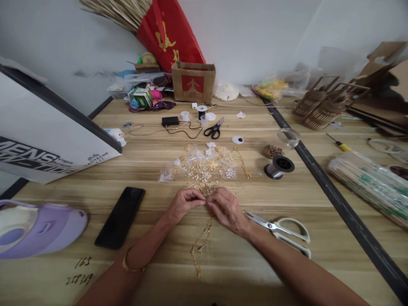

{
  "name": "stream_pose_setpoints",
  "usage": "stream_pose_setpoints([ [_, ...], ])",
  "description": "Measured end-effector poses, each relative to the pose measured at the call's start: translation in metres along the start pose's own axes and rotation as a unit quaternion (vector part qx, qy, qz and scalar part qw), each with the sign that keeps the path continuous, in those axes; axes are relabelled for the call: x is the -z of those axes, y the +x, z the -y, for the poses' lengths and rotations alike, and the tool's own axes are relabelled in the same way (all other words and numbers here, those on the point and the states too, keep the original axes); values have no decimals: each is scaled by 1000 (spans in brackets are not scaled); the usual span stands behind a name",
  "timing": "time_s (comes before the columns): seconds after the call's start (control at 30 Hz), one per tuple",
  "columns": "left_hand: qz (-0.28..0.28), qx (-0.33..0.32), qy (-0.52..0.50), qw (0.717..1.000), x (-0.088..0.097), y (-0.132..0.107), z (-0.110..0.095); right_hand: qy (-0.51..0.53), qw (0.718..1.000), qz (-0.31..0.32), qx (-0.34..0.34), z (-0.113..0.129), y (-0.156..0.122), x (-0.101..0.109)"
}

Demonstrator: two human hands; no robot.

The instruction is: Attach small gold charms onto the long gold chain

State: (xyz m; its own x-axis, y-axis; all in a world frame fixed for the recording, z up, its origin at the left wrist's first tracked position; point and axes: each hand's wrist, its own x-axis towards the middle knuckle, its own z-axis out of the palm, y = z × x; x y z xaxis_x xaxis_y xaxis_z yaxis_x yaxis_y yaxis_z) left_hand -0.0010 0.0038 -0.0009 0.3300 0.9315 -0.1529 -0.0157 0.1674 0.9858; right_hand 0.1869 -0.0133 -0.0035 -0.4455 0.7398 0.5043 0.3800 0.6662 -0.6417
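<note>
Fingertips almost meeting, my two hands work just in front of a heap of small gold and clear beads (204, 172). My left hand (186, 204) is closed in a pinch; whatever sits between its thumb and forefinger is too small to name. My right hand (225, 208) is closed too, with the upper end of a gold beaded chain (200, 250) at its fingers. The chain's lower part lies on the wooden table (165, 272) in two strands with small clear beads along it. Light-handled scissors (280, 231) lie open beside my right wrist.
A black phone (120, 217) and a purple appliance (54, 225) are on the left. A wire spool (279, 167) and a jar of beads (280, 144) stand right. Black scissors (214, 128), a second gold chain (242, 162) and a paper bag (194, 83) are farther back.
</note>
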Motion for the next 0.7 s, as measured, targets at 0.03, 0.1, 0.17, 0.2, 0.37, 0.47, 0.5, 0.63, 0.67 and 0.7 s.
stream_pose_setpoints([
  [0.03,-1,0,1,1000,0,0,0,0,1000,0,-2,0,0,0],
  [0.1,-2,0,2,1000,0,0,0,2,1000,-2,-4,0,0,0],
  [0.17,0,-2,2,1000,0,0,0,5,1000,-2,-6,1,0,1],
  [0.2,0,-3,2,1000,0,0,1,6,1000,-2,-6,1,0,1],
  [0.37,-1,-6,0,1000,0,1,2,10,1000,-2,-13,2,1,1],
  [0.47,2,-5,2,1000,0,0,0,12,1000,-2,-12,1,0,1],
  [0.5,3,-3,4,1000,0,0,-1,12,1000,-1,-10,1,0,1],
  [0.63,5,-2,4,1000,-1,-1,-4,11,1000,0,-6,1,0,1],
  [0.67,5,0,3,1000,-1,-1,-4,10,1000,-1,-6,1,0,1],
  [0.7,4,1,1,1000,-1,-1,-4,9,1000,-2,-7,1,0,1],
])
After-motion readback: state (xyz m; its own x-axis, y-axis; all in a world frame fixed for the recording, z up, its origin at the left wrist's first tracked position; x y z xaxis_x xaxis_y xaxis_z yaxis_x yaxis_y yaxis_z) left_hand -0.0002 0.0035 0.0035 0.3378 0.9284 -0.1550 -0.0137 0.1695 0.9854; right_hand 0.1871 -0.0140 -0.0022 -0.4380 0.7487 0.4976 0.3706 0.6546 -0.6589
